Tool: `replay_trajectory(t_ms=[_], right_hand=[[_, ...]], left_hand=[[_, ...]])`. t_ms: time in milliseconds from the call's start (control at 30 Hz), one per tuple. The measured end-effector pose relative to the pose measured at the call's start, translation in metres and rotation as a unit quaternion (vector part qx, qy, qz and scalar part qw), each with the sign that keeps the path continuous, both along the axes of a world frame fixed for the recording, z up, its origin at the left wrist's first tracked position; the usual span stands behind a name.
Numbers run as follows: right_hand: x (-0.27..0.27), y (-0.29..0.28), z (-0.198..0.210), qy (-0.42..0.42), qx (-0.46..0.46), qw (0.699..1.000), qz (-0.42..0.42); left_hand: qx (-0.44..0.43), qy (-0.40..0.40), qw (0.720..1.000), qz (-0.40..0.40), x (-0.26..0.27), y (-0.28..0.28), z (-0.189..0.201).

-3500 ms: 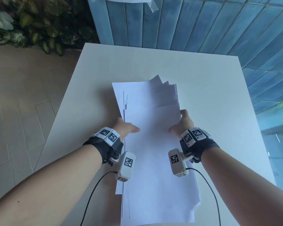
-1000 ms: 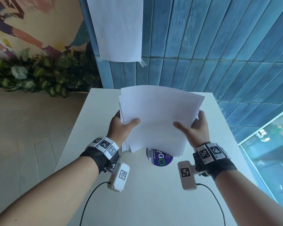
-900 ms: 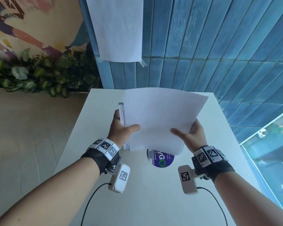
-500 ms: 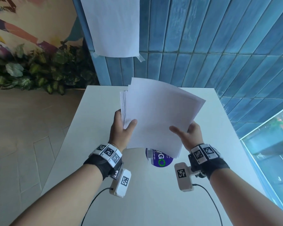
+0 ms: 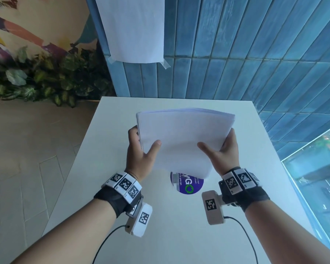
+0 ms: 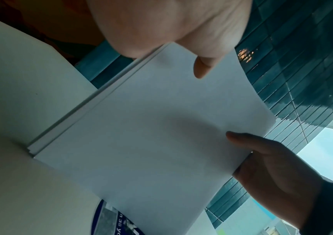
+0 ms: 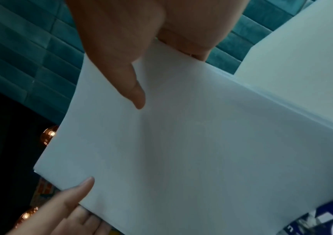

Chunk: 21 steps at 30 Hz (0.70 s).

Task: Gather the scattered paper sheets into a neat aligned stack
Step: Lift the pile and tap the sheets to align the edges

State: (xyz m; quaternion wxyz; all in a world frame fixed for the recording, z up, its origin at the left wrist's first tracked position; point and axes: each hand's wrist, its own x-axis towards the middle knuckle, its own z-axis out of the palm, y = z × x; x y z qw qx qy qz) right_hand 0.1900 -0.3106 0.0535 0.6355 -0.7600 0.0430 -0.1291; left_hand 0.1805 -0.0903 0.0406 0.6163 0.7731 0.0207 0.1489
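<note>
A stack of white paper sheets is held on edge above the white table, its edges lined up closely. My left hand grips the stack's left side, thumb on the near face and fingers behind. My right hand grips the right side the same way. The left wrist view shows the stack with my left thumb on top and my right hand at its far edge. The right wrist view shows the sheets under my right thumb.
A round purple sticker lies on the table under the stack. A white sheet is taped to the blue tiled wall behind the table. Leafy plants stand at the left, a glass pane at the right.
The sheets were lifted off the table and stood on edge. Over the last second the fanned corners have closed into an even stack, and both hands have shifted slightly on its sides.
</note>
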Motion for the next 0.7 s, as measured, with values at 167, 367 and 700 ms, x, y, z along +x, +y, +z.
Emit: replay_trajectory(t_ms=[167,367,700], right_hand=[[0.000,0.003,-0.008,0.022,-0.027,0.999,-0.008],[0.000,0.008,-0.013,0.030,-0.012,0.999,-0.013],[-0.005,0.002,-0.017,0.051,0.020,0.999,-0.004]], left_hand=[[0.015,0.024,1.000,0.008,0.007,-0.005,-0.003],[0.012,0.024,0.999,0.027,0.008,-0.011,0.001],[-0.035,0.052,0.998,0.013,0.001,-0.006,-0.017]])
